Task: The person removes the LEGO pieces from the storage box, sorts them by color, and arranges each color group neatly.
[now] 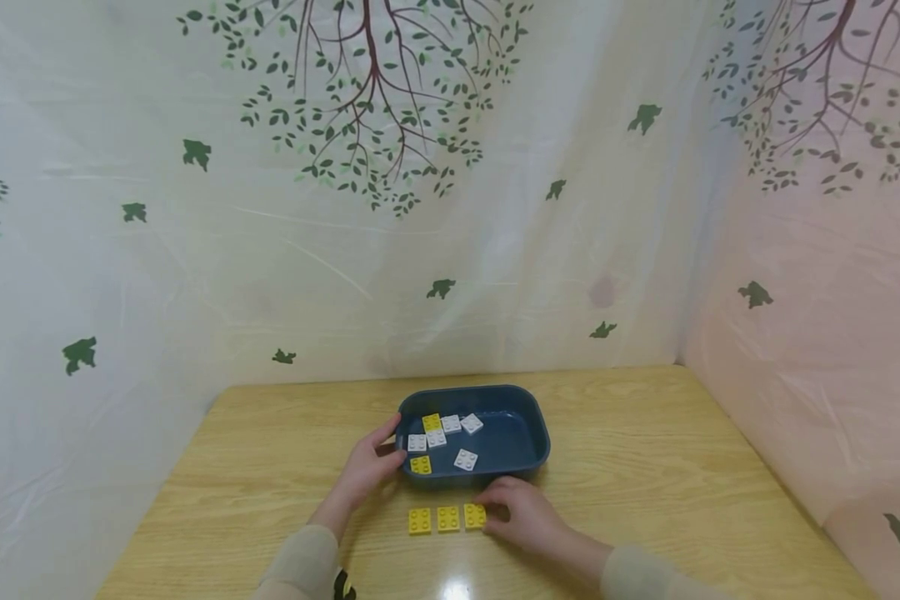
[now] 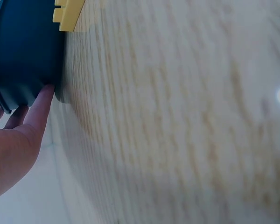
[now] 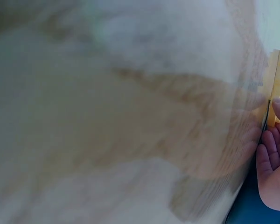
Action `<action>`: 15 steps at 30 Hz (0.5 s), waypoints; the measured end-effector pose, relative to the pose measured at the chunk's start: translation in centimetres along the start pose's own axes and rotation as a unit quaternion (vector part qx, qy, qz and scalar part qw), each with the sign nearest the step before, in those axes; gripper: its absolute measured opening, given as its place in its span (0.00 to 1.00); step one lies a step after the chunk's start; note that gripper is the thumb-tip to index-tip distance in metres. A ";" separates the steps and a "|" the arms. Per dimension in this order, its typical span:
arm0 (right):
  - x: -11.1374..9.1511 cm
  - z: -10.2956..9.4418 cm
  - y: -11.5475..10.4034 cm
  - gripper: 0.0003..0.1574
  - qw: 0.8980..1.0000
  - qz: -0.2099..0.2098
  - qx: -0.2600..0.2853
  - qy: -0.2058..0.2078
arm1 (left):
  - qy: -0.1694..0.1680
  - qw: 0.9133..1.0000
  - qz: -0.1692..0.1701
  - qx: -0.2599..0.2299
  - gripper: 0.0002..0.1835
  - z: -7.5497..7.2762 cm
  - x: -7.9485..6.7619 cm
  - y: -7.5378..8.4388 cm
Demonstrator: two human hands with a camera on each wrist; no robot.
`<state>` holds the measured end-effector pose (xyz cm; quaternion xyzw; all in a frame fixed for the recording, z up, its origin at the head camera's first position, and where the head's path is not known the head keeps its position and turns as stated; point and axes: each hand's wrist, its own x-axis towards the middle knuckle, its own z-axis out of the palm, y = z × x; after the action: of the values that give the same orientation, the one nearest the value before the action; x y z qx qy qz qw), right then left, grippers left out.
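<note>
A dark blue tray [image 1: 521, 433] lies on the table, holding several white bricks [image 1: 466, 459] and a couple of yellow bricks [image 1: 420, 465]. My left hand [image 1: 371, 467] grips its left end, thumb at the near corner and fingers toward the far one. In the left wrist view the thumb [image 2: 41, 108] lies against the outer wall. In front of the tray, three yellow toy bricks stand in a row, studs up: a left one [image 1: 419, 521], a middle one [image 1: 447, 518] and a right one [image 1: 474, 516]. My right hand [image 1: 528, 518] pinches the right one between thumb and fingers.
The wood-grain table [image 1: 645, 467] extends to both sides of the tray. Behind it hangs a pale curtain [image 1: 495, 325] with leaf and branch prints, and another side [image 1: 810, 350] of it borders the table on the right.
</note>
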<state>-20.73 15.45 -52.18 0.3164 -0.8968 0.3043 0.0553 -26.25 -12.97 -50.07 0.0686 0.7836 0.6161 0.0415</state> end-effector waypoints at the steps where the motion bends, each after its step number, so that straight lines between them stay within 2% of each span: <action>1: 0.0 0.0 0.0 0.18 1.000 -0.002 -0.005 -0.002 | 0.000 1.000 -0.002 0.001 0.36 0.0 0.0 0.0; 7: 0.0 -0.2 -0.2 0.18 0.999 -0.015 -0.035 -0.010 | -0.003 1.000 -0.011 0.002 0.36 0.0 -0.1 0.1; 15: 0.0 -0.1 -0.1 0.19 0.999 -0.020 -0.043 -0.007 | -0.006 1.000 -0.008 0.008 0.36 0.0 -0.1 0.1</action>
<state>-20.73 15.42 -52.09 0.3338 -0.9030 0.2616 0.0685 -26.14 -12.95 -49.96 0.0660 0.7886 0.6092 0.0506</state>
